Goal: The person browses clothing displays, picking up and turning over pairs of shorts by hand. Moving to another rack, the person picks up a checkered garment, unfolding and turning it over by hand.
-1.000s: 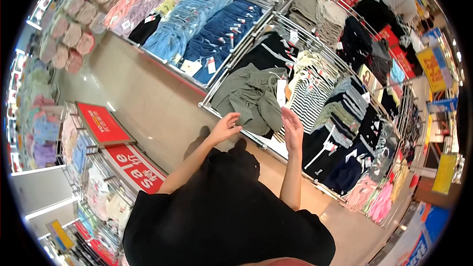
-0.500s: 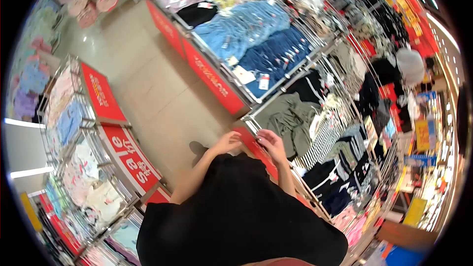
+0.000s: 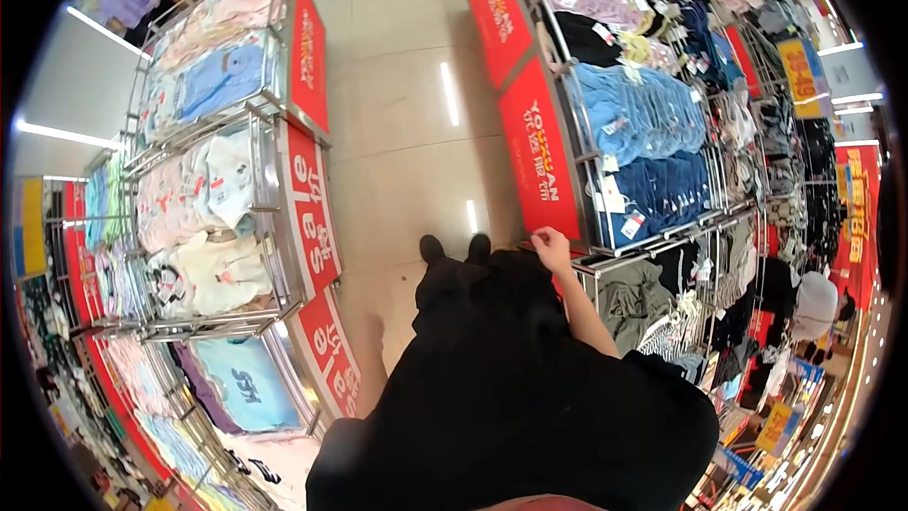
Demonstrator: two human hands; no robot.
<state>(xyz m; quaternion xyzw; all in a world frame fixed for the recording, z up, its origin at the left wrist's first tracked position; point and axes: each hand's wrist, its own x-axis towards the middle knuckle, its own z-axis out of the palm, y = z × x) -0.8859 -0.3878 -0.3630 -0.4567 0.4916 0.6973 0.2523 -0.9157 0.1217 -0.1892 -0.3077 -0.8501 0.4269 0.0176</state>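
Note:
My right hand [image 3: 551, 250] is held in front of my black top [image 3: 530, 397], beside the corner of the right-hand rack. Its fingers are loosely bent, slightly apart, with nothing seen in them. Close to it are a red sign panel [image 3: 532, 137] and an olive-grey garment [image 3: 634, 303] on the rack. My left hand [image 3: 371, 333] hangs low on the left by the red sale panels [image 3: 326, 345]; motion smears its fingers. Folded dark blue jeans [image 3: 657, 191] and lighter blue denim [image 3: 634, 114] lie in the right rack, farther from the hand.
A tiled aisle [image 3: 397, 95] runs ahead between two rows of metal racks. The left rack [image 3: 270, 317] holds folded pale tops [image 3: 213, 270] and a light blue garment [image 3: 222, 76]. My dark shoes [image 3: 479, 248] stand on the floor. Hanging clothes and price signs [image 3: 804, 76] fill the right side.
My view has turned to face along the aisle, and the racks now stand on both sides. My hands have moved apart; the left has dropped lower to the left.

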